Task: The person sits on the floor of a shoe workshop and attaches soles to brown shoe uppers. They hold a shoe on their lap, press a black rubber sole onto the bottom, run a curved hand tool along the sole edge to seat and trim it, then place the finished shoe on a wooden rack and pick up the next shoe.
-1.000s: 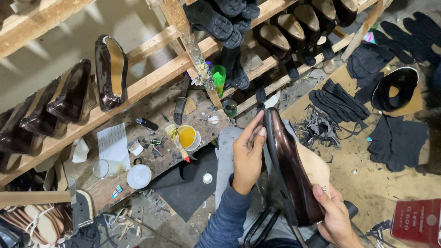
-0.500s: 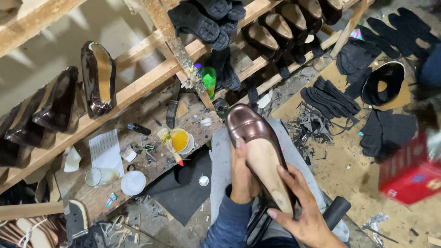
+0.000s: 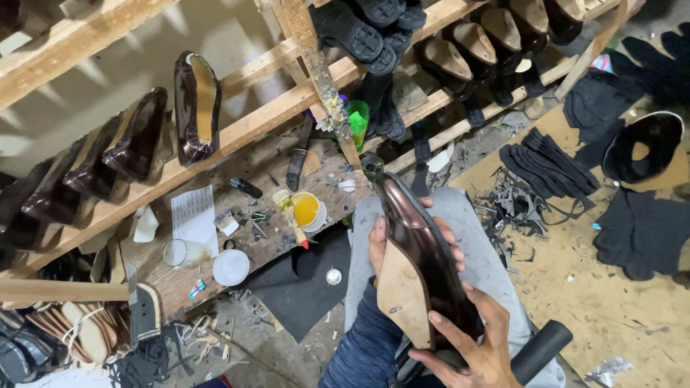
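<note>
A glossy dark brown shoe upper on a last [image 3: 420, 251] lies over my lap, toe pointing away, its pale bare sole face [image 3: 402, 294] turned to the left. My left hand [image 3: 381, 241] grips it from the left side, fingers wrapped behind and showing on the right edge. My right hand [image 3: 474, 341] cups the heel end from below. A small tub of yellow glue [image 3: 307, 210] with a brush [image 3: 291, 215] stands on the wooden bench just left of the toe.
A wooden rack [image 3: 237, 129] carries several lasted brown shoes [image 3: 195, 100] at left and dark shoes [image 3: 460, 61] at upper right. The bench [image 3: 215, 215] holds a paper sheet, lids and small tools. Black leather pieces [image 3: 546, 169] and scraps lie on the floor at right.
The shoe has been rolled in my hands, from upper side facing me to sole face turned left. My right hand shifted down to the heel end.
</note>
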Tool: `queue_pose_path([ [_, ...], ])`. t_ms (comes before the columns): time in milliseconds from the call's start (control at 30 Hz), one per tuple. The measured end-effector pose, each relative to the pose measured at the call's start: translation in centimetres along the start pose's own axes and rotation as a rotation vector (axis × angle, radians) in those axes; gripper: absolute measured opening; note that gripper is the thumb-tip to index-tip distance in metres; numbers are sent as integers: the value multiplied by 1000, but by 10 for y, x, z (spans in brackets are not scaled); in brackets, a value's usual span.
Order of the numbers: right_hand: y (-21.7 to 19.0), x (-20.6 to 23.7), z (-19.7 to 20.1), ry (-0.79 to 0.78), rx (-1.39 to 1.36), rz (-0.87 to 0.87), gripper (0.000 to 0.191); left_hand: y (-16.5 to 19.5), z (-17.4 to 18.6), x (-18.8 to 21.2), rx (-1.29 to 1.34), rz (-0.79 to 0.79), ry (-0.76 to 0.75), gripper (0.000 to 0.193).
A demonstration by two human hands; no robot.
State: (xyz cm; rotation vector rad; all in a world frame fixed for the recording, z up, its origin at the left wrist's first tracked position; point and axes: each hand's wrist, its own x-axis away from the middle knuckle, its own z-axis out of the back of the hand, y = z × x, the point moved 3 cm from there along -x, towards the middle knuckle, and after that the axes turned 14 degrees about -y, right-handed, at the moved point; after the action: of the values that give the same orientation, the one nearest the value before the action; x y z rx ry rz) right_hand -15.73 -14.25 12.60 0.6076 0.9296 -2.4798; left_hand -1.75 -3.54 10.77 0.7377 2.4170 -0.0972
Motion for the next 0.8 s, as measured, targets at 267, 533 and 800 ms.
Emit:
queue_pose_path([
  [267, 7, -9, 19, -75, -503, -226, 109, 0, 22, 8, 163, -20, 194, 77],
  [533, 28, -21, 15, -345, -202, -493, 129, -2, 7, 8, -162, 121, 154, 92],
  [800, 39, -11, 3, -143, -292, -434, 101, 0, -17, -2, -738, 46, 266, 76],
])
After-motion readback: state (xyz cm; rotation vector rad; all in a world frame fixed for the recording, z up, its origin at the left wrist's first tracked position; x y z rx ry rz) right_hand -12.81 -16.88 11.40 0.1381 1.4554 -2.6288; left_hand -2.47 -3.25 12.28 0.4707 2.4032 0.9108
